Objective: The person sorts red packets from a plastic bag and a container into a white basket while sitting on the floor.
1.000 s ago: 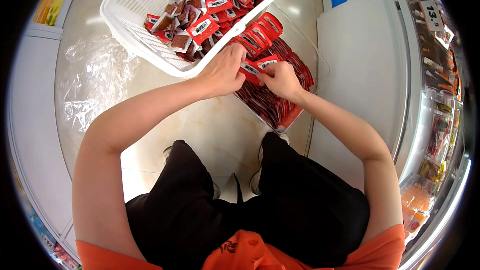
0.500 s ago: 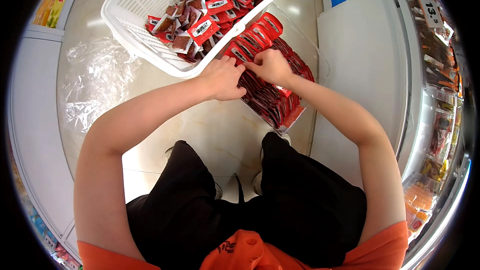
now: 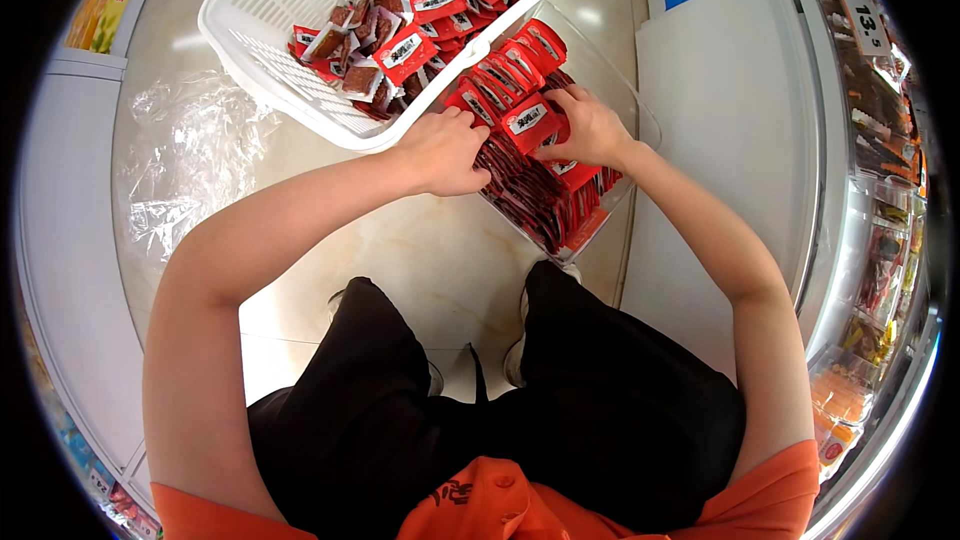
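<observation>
A white slotted basket (image 3: 310, 115) holds loose red packets. A clear box (image 3: 600, 225) of packets in rows stands just to its right; crumpled clear film (image 3: 195, 160) lies on the floor to its left. By the basket's near corner, the left hand (image 3: 445, 152) bends its fingers, thumb apart. Right of the basket, the right hand (image 3: 590, 130) parts thumb and fingers around one red packet (image 3: 528, 122) atop the rows; whether they pinch it, one cannot tell.

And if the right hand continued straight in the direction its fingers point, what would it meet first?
Probably the red snack sachet directly before the right hand; whether they already touch is unclear.
</observation>
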`<state>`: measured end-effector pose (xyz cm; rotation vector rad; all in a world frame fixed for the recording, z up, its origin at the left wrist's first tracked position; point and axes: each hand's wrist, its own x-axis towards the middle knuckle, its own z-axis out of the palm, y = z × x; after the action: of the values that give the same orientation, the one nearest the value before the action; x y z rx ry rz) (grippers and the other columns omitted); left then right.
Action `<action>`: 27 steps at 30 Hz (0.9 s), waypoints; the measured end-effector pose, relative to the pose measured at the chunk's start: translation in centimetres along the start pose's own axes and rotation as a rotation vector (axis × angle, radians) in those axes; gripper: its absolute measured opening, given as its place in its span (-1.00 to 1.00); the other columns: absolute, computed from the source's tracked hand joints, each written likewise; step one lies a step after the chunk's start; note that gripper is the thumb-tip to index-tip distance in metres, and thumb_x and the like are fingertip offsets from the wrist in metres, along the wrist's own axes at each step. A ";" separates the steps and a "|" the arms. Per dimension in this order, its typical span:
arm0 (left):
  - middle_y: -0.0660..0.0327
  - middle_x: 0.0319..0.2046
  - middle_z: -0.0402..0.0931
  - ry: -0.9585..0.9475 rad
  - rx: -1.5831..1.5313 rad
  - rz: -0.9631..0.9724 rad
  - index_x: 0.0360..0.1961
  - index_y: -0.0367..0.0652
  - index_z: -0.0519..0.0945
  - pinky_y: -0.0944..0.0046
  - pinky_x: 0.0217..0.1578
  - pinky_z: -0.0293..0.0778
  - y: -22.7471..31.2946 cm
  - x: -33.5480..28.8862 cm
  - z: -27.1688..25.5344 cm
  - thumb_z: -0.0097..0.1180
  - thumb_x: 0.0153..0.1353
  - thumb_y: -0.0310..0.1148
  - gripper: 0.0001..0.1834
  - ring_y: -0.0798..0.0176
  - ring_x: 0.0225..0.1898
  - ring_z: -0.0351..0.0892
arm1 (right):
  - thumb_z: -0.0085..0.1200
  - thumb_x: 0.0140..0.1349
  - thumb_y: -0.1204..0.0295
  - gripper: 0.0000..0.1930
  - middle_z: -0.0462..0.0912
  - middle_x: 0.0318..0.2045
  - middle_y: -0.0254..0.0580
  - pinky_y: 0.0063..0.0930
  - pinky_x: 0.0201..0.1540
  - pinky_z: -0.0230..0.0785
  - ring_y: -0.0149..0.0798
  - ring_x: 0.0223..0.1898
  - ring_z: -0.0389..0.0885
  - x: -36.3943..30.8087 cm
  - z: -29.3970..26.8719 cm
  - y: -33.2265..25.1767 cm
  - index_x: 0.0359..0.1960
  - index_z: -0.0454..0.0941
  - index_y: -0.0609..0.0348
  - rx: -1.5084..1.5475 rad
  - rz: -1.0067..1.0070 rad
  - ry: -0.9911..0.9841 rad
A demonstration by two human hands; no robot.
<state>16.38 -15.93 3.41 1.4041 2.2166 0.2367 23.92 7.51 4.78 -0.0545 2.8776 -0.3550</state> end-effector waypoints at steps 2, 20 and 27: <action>0.00 -0.09 0.46 -0.001 0.010 0.001 0.12 -0.23 0.44 0.08 -0.04 0.44 0.1 -0.1 -0.1 0.06 0.00 -0.06 -0.33 0.01 0.01 0.43 | 0.36 -0.16 0.12 -0.31 0.48 -0.10 -0.05 -0.22 0.08 0.36 -0.02 0.04 0.44 0.6 0.4 0.1 0.03 0.45 0.18 0.086 0.079 -0.042; 0.05 -0.17 0.46 0.084 -0.025 0.058 -0.11 -0.18 0.51 0.04 -0.11 0.41 -0.1 -0.7 -0.1 0.03 0.08 -0.18 -0.61 0.01 -0.08 0.45 | 0.17 -0.14 0.40 -0.84 0.58 -0.61 0.00 -0.25 -0.36 0.43 -0.04 -0.50 0.59 -1.7 -2.1 -2.4 -0.62 0.58 0.26 0.192 0.027 -0.359; 0.15 -0.37 0.53 0.247 -0.020 0.176 -0.38 -0.20 0.54 0.06 -0.17 0.37 -0.8 -3.3 0.7 -0.03 0.20 -0.25 -0.77 0.05 -0.23 0.50 | 0.06 -0.12 0.46 -0.82 0.62 -0.70 -0.11 -0.42 -0.45 0.47 -0.29 -0.65 0.60 -0.3 -4.0 -5.9 -0.69 0.59 0.37 0.493 0.131 -0.515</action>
<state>17.19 -19.35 3.54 1.6361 2.2750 0.5172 23.28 2.75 10.04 0.1128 2.2099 -0.8684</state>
